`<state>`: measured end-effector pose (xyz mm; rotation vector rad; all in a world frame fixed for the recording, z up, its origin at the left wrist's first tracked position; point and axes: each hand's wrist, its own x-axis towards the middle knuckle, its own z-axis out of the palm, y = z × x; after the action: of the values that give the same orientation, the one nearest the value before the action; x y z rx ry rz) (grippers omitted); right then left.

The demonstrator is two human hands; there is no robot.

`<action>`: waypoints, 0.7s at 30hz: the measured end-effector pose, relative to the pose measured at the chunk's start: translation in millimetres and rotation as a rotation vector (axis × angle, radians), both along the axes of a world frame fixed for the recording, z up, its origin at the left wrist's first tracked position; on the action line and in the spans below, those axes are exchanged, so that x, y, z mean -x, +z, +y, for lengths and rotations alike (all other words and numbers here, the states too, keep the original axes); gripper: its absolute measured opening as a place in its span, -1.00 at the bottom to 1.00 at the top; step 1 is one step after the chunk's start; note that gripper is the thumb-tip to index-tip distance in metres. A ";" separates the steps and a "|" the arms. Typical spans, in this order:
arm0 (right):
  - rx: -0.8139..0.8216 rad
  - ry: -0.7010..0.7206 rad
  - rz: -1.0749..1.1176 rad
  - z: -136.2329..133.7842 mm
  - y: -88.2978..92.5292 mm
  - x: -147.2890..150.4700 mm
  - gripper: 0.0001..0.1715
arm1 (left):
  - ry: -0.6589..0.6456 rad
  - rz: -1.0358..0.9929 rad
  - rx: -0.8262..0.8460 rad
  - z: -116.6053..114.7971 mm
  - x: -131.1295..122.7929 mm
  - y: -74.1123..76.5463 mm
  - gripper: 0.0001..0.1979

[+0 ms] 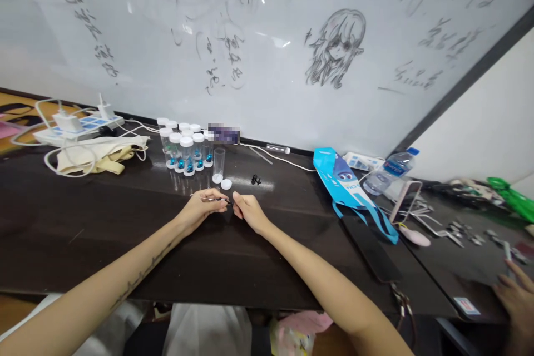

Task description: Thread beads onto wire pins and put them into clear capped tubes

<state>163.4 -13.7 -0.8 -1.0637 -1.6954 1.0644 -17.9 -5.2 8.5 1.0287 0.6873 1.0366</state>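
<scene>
My left hand is closed in a pinch on thin metal tweezers that lie level just above the dark table. My right hand is pinched shut right at the tweezers' tip, on something too small to make out. Just beyond my hands stands an empty clear vial with a white cap lying beside it. Behind it is a cluster of white-capped vials with blue pieces inside. A small black part lies to the right of the cap.
A power strip with cables and a cream cloth bag lie at the back left. A blue lanyard pouch, water bottle, phone and small metal parts sit right. Another person's hand rests at the lower right.
</scene>
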 end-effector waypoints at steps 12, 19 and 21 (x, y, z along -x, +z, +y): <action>-0.013 -0.070 0.225 -4.6 6.2 5.7 -0.52 | 0.068 -0.088 0.065 2.0 4.8 1.8 -0.78; -0.038 -0.091 0.324 -6.0 7.0 7.7 -0.47 | 0.056 -0.106 0.083 2.5 -3.4 1.2 -0.81; -0.035 -0.079 0.337 -6.0 6.3 8.1 -0.46 | 0.048 -0.106 0.088 0.6 -4.7 0.5 -0.82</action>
<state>155.2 -19.8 5.6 -0.8661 -1.3865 1.0904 -13.2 -4.6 9.0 0.8779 0.6678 1.0854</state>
